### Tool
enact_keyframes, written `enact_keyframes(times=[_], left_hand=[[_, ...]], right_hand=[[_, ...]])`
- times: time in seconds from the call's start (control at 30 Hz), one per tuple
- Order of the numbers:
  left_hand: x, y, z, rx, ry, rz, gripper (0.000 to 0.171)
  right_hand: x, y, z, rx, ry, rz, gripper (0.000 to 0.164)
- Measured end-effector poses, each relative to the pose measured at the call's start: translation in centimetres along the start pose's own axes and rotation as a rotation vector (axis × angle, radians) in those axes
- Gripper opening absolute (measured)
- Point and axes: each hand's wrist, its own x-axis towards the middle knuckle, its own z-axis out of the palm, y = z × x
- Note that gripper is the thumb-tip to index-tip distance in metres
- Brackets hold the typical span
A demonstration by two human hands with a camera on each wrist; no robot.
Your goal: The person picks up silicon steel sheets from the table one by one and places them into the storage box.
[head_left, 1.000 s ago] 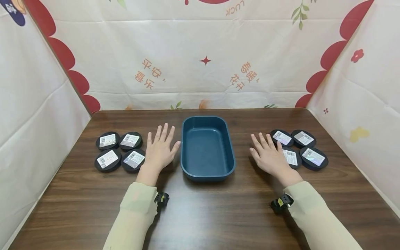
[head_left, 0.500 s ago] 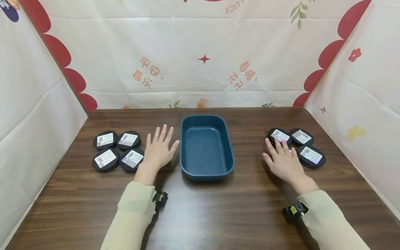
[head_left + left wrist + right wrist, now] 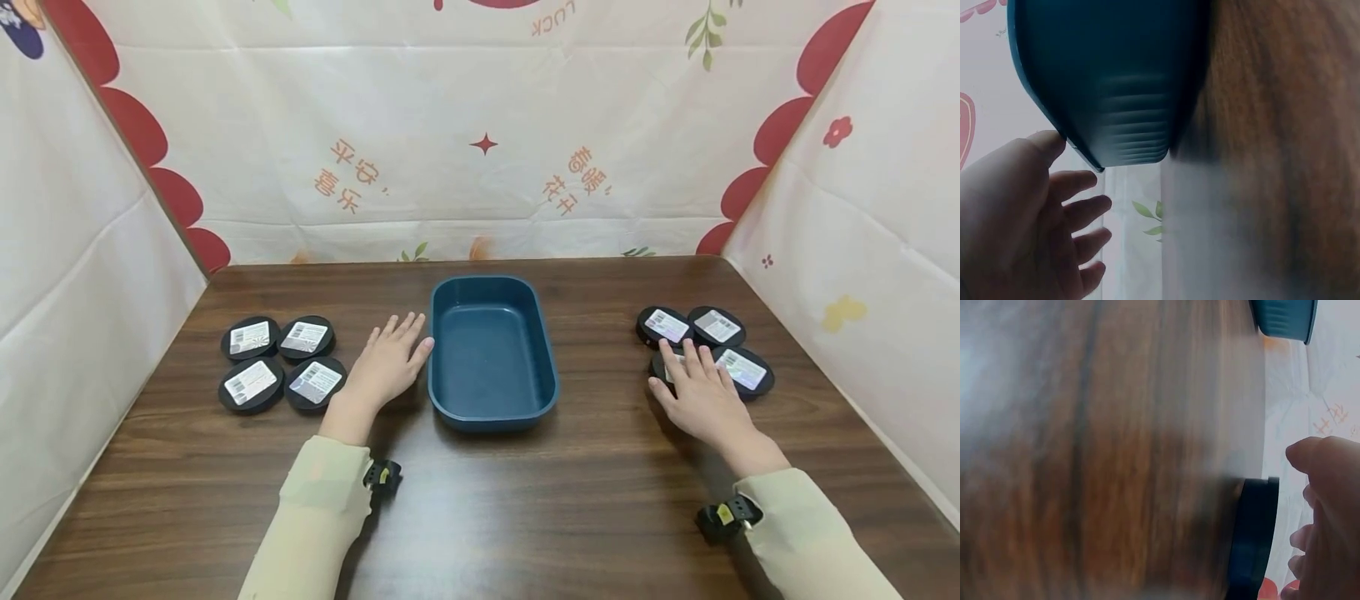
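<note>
Presumably for even reach, the blue bin sits mid-frame between four black discs at left and four more discs at right — left hand loosely spread beside it, contact unclear; right hand spread over a lower one, gripping nothing.

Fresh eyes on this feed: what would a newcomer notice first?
Probably the blue bin in the middle of the wooden table, with the left hand at its left rim. Next, the round black cases, white-labelled, four on each side. The right hand hovers over the right-hand set.
</note>
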Motion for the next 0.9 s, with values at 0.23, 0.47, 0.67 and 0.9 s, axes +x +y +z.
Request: enact_keyframes(times=[0.23, 0.47, 0.67, 0.9], left_hand=[[0.3, 0.4, 0.1, -0.097, 0.0, -0.046, 0.058], [0.6, 0.6, 0.7, -0.206, 0.034, -0.049, 0.045], [0.7, 0.7, 1.0, -0.296, 0.041, -0.087, 0.038], [0.5, 0.9, 0.5, -0.378, 0.031, -0.145, 0.032]], right_hand=[[-0.3, 1.0, 0.4, 0.043, 0.026, -0.007, 0.07], [-0.3, 1.5, 0.8, 0.106, 0.041, 0.007, 0.076], [0.0, 1.7, 1.1, 0.106, 0.126, 0.021, 0.075], [0.5, 1.9, 0.7, 0.118, 0.152, 0.047, 0.085]])
